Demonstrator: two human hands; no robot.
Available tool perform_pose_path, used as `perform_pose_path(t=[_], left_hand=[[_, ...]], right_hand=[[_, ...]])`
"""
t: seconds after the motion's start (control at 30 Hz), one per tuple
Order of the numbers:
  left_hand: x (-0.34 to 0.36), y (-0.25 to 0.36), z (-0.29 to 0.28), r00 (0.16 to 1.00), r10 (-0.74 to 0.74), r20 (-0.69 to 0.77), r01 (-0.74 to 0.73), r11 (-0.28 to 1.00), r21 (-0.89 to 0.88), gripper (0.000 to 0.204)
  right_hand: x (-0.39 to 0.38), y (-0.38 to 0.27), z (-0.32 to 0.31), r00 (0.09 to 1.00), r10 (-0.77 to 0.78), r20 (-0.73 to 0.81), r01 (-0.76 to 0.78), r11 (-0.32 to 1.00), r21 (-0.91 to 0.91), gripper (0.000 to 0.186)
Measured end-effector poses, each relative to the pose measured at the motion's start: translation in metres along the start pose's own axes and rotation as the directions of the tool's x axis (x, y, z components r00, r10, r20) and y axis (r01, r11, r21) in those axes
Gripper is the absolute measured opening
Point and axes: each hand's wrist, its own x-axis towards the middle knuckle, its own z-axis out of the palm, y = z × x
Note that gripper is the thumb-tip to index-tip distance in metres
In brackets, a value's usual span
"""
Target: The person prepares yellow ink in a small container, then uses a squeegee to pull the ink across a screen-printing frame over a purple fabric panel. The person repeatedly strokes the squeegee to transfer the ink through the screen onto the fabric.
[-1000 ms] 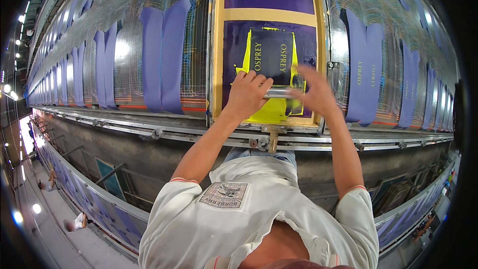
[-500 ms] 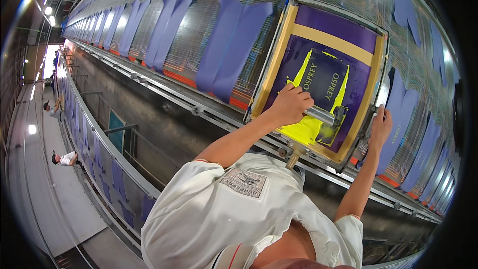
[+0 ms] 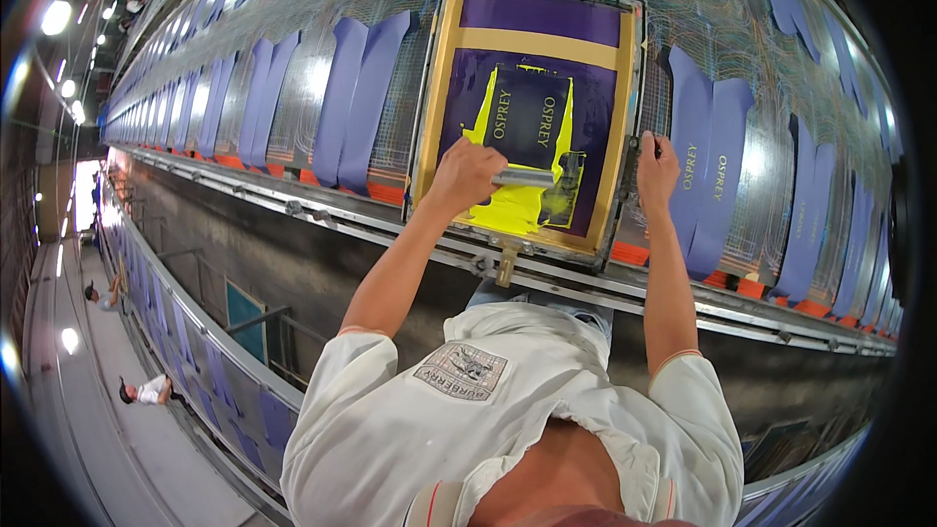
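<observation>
My left hand [image 3: 468,176] is closed round one end of a grey metal-edged squeegee [image 3: 527,176], which lies across a screen printing frame [image 3: 625,88]. Bright yellow ink [image 3: 512,207] pools on the near side of the squeegee and runs up both sides of a dark stencil area [image 3: 525,117] with lettering. The frame has tan inner edges and a purple mesh. Against its right edge, my right hand [image 3: 657,171] has its fingers curled together beside a small dark knob; what they pinch is hidden. A wooden-looking handle [image 3: 506,266] sticks out of the frame's near side.
Purple-blue fabric pieces [image 3: 356,107] lie in rows along a long table. A lettered piece [image 3: 708,166] lies right of the frame. A metal rail [image 3: 361,229] edges the table's near side. Far left, another person [image 3: 146,390] stands past a second table.
The view has turned, so the frame and table sit further left and more upright in it. Both hands keep their places at the squeegee and the frame's right edge.
</observation>
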Motion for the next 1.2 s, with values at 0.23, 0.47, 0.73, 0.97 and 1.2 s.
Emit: perform_pose_path(t=[0.23, 0.47, 0.73, 0.97, 1.2], left_hand=[[-0.05, -0.006, 0.004, 0.985, 0.081, 0.155, -0.068, 0.994, -0.084, 0.028], [0.009, -0.045, 0.01, 0.989, 0.087, 0.12, -0.078, 0.994, -0.075, 0.023], [0.144, -0.111, 0.001, 0.987, 0.069, 0.143, -0.065, 0.997, -0.034, 0.019], [0.164, -0.125, 0.012, 0.991, 0.058, 0.119, -0.047, 0.995, -0.087, 0.013], [0.103, -0.099, 0.027, 0.993, 0.103, -0.048, -0.108, 0.989, -0.104, 0.015]], right_hand=[[0.004, 0.012, 0.012, 0.999, 0.054, -0.009, -0.054, 0.997, -0.049, 0.036], [0.007, 0.011, 0.009, 1.0, -0.026, -0.007, 0.024, 0.974, -0.226, 0.034], [0.04, -0.095, 0.026, 0.926, -0.243, 0.29, 0.303, 0.935, -0.186, 0.032], [0.065, -0.14, 0.117, 0.646, -0.35, 0.678, 0.67, 0.686, -0.284, 0.021], [0.019, -0.105, 0.117, 0.574, -0.448, 0.685, 0.78, 0.554, -0.292, 0.014]])
